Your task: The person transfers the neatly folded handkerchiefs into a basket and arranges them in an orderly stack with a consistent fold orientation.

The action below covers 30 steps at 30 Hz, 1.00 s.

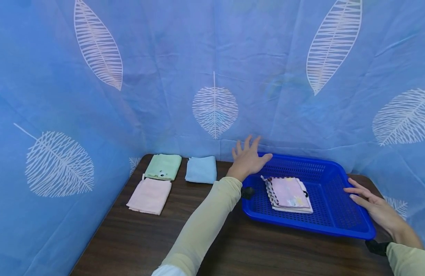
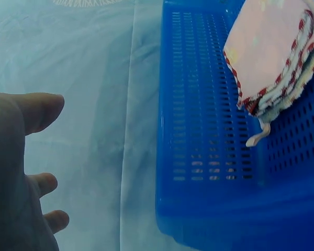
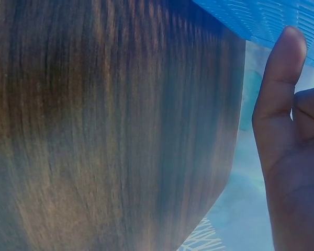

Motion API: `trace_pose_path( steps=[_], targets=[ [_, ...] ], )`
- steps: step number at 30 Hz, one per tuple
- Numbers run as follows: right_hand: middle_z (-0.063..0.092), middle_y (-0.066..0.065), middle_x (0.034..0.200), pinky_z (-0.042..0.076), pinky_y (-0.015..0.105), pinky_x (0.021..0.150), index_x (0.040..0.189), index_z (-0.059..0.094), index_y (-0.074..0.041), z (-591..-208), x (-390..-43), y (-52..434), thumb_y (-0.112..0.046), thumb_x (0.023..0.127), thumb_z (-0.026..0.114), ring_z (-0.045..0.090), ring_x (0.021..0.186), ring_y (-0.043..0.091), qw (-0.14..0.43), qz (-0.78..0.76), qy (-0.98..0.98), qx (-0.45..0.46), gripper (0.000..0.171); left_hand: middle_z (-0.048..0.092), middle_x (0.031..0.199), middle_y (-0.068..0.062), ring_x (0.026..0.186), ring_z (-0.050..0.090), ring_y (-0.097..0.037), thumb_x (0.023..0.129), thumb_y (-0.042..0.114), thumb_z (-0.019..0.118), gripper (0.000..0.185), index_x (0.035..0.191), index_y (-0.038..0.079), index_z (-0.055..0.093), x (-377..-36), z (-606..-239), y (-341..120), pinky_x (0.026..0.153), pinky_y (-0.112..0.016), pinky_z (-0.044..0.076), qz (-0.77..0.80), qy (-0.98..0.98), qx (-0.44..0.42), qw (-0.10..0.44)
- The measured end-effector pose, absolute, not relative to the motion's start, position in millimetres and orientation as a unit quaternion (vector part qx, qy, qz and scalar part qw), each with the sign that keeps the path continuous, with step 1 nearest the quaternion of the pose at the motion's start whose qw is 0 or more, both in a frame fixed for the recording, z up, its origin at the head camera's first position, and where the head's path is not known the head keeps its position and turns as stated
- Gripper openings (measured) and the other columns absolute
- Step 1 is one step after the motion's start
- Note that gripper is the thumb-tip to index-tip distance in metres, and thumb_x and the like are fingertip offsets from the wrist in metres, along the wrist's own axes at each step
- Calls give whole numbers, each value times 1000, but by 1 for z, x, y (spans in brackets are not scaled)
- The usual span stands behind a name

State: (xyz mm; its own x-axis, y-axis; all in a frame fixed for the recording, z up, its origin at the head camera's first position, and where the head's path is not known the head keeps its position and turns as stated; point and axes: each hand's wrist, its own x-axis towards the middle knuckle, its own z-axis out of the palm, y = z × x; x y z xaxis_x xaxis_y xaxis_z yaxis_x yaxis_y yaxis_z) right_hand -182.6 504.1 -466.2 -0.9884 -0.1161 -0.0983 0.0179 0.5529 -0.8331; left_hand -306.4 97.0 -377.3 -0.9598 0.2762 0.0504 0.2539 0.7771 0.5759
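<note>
The left hand (image 1: 247, 159) hovers with its fingers (image 1: 245, 143) spread and straight above the far left corner of the blue perforated plastic basket (image 1: 331, 220), gripping nothing, while the right hand (image 1: 376, 207) lies with straight fingers along the basket's right rim. The basket stands on the dark wooden table (image 1: 136, 241), holding a small stack of folded pink and white cloths (image 1: 289, 193) near its left side. Left of it lie a folded green cloth (image 1: 163, 166), a folded light blue cloth (image 1: 201, 170) and a folded pink cloth (image 1: 149, 195).

Cloth stack (image 1: 290, 193) in basket (image 1: 331, 220), 3 folded towels (image 1: 164, 166) left
</note>
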Motion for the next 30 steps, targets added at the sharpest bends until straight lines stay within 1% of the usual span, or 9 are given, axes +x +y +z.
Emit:
trace_pose_path(
  steps=[4,9,16,22,25,27,29,30],
  targets=[
    [10,-44,154,35,1,78,157,39,-13,-465,-183,504,-34,112,38,15,117,-35,72,-471,879,-24,50,2,174,4,160,-5,-40,99,66,48,76,163,42,13,-307,-377,92,127,-64,5,299,944,141,22],
    [8,-43,156,34,2,79,157,41,-16,-465,-182,503,-33,112,38,14,119,-33,69,-473,878,-26,48,-1,175,5,160,-8,-41,99,68,45,78,163,43,8,-308,-380,85,126,-66,2,300,942,146,28],
    [8,-44,154,32,3,79,157,40,-18,-465,-181,501,-35,112,38,11,121,-33,70,-469,880,-20,49,-4,175,4,159,-11,-41,97,76,35,78,163,44,7,-310,-387,77,125,-69,-1,278,949,147,19],
    [8,-43,156,33,3,79,157,40,-18,-465,-182,501,-35,112,38,4,133,-26,68,-471,879,-19,49,-2,175,4,159,-11,-41,95,80,31,79,163,44,9,-312,-388,69,124,-71,-1,261,954,146,1],
    [9,-43,155,34,2,78,157,40,-17,-466,-183,503,-35,112,38,5,132,-27,69,-473,878,-17,49,-2,175,4,159,-12,-42,95,81,31,80,163,44,9,-313,-391,65,123,-72,-2,255,956,148,-3],
    [9,-44,154,34,2,78,158,40,-17,-467,-182,503,-35,112,39,0,138,-25,72,-475,877,-18,50,-2,175,4,159,-12,-42,95,81,31,80,162,45,9,-313,-392,62,122,-72,-3,256,955,150,-2],
    [9,-44,154,34,2,78,158,39,-15,-467,-182,503,-35,112,39,2,136,-26,73,-477,876,-14,50,-3,175,3,159,-13,-43,94,82,30,80,162,45,9,-314,-394,59,121,-74,-3,257,954,155,2],
    [9,-44,154,34,2,78,158,39,-16,-467,-182,503,-35,112,39,-1,139,-24,75,-479,874,-15,50,-4,175,3,158,-13,-44,94,82,30,80,162,45,9,-314,-395,57,121,-75,-3,259,953,157,3]
  ],
)
